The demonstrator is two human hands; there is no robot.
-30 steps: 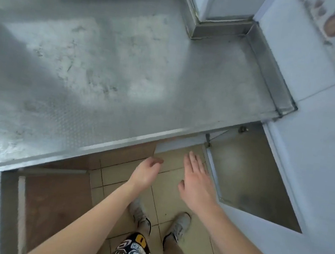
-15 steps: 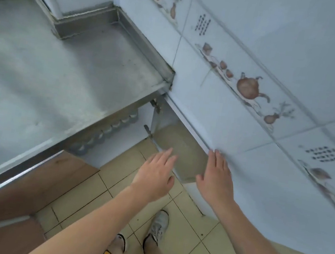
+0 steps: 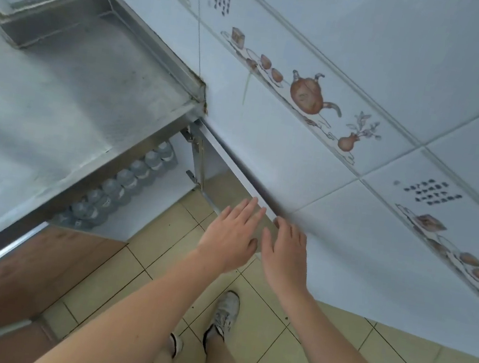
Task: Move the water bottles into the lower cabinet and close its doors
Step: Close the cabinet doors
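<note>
Bottles (image 3: 123, 184) half hidden under counter; door (image 3: 224, 193) edge behind left hand (image 3: 229, 239), right hand (image 3: 284, 256), both spread, empty.

Single head-worn wide-angle view, looking steeply down and forward from standing height. The grey stainless-steel desk (image 3: 67, 116) fills the upper left, close under the lens; the white tiled wall with teapot motifs (image 3: 367, 76) runs diagonally on the right. The beige tiled floor (image 3: 127, 282) lies below. No second view is supplied for overlap.
</note>
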